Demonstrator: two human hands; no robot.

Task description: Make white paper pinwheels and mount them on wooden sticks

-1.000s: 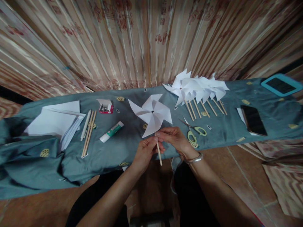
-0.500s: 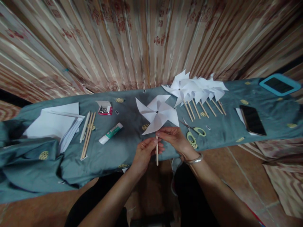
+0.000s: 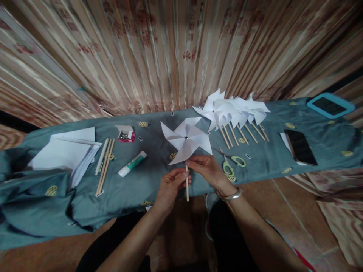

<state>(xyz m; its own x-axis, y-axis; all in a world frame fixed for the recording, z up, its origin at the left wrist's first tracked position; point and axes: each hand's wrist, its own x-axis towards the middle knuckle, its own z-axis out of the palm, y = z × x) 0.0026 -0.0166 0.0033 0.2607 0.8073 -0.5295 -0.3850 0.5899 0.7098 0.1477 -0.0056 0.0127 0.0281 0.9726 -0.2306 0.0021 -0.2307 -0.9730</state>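
Observation:
A white paper pinwheel (image 3: pixel 187 141) with a dark pin at its centre is held up over the near edge of the table. My left hand (image 3: pixel 172 185) pinches its wooden stick partway down. Just above, my right hand (image 3: pixel 207 168) grips the same stick close under the paper blades, its fingers closed. The stick's lower end sticks out below both hands. Green-handled scissors (image 3: pixel 228 162) lie right of my right hand. To the left of my hands rests a glue stick (image 3: pixel 132 163).
Several pinwheels (image 3: pixel 215 109) lie in a row at the back right. Further right are a phone (image 3: pixel 300 147) and a blue-framed device (image 3: pixel 330 105). At left lie a small box of pins (image 3: pixel 125 135), wooden sticks (image 3: pixel 106 166), a pen (image 3: pixel 101 156) and white paper (image 3: pixel 59 151). A green cloth (image 3: pixel 153 173) covers the table.
The camera view has shifted slightly, so the table's things sit a little lower in the picture. Both hands keep their hold on the pinwheel stick.

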